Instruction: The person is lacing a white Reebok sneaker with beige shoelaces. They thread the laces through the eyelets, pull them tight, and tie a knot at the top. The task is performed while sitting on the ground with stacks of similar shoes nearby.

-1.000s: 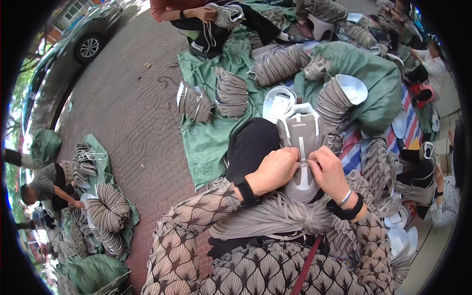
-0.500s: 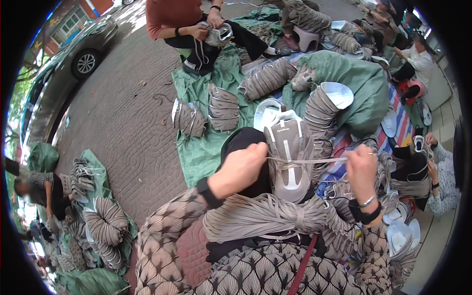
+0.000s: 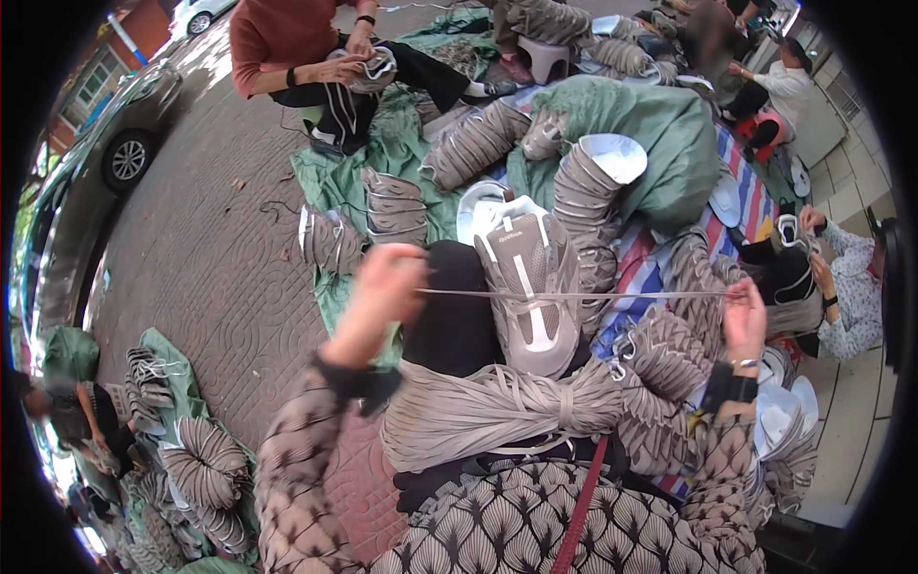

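- On your lap, a thick bundle of pale grey laces lies crosswise, bound near its right end.
- Just beyond it, beside your black-clad left thigh, sits the grey and white shoe, its rounded toe toward you and its pale collar away from you.
- One flat lace crosses the shoe's front and runs out nearly straight to both sides, well past the shoe.
- Your left hand is blurred, but its grip looks closed on the lace's left end, over the thigh's outer side.
- Your right hand has its grip pinched on the lace's right end, fingertips together, well apart from the shoe.
- To the right of the bundle, near your right forearm, lies a heap of nested grey uppers.
- At the left edge of the green sheet stands a short stack of uppers; a second stack is near it, farther in.
- Beyond the shoe, a tall curved stack ends in a pale, open top.
- Behind that stack bulges a green sack, with the striped sheet showing on its near side.
- Toward the green sheet's far left corner, a seated person in a red top has both hands at another shoe.
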Action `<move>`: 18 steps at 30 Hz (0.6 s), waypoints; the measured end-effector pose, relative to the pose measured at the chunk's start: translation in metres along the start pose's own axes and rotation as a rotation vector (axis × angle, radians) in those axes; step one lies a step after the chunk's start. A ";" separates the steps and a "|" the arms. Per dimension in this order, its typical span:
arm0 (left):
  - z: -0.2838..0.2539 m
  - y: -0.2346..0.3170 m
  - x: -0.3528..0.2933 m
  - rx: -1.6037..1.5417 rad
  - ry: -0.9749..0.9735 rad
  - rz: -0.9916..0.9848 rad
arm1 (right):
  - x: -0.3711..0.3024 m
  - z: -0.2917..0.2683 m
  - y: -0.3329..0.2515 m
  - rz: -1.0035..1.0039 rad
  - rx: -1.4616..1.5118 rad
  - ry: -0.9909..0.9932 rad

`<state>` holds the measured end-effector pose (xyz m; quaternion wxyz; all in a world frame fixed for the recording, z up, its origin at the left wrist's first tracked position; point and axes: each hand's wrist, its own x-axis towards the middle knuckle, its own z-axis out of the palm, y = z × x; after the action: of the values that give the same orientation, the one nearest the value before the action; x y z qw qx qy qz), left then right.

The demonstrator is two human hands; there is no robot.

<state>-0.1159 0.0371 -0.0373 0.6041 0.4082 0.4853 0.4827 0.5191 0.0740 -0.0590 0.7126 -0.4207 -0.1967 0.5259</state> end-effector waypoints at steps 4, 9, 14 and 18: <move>-0.227 0.012 -0.074 -0.197 0.392 0.048 | 0.038 -0.136 -0.098 -0.123 -0.081 0.287; -0.445 0.049 -0.280 -0.252 0.940 -0.161 | 0.003 -0.221 -0.224 -0.385 -1.799 0.211; -0.468 0.057 -0.406 -0.164 1.394 -0.114 | -0.060 -0.238 -0.305 -0.067 -1.177 0.866; -0.467 0.033 -0.380 -0.148 1.240 -0.040 | -0.076 -0.229 -0.310 -0.284 -0.792 1.052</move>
<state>-0.6041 -0.3172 -0.0236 0.2454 -0.0001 0.7184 0.6509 0.8380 -0.1141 0.0728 0.5675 -0.8205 -0.0551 0.0403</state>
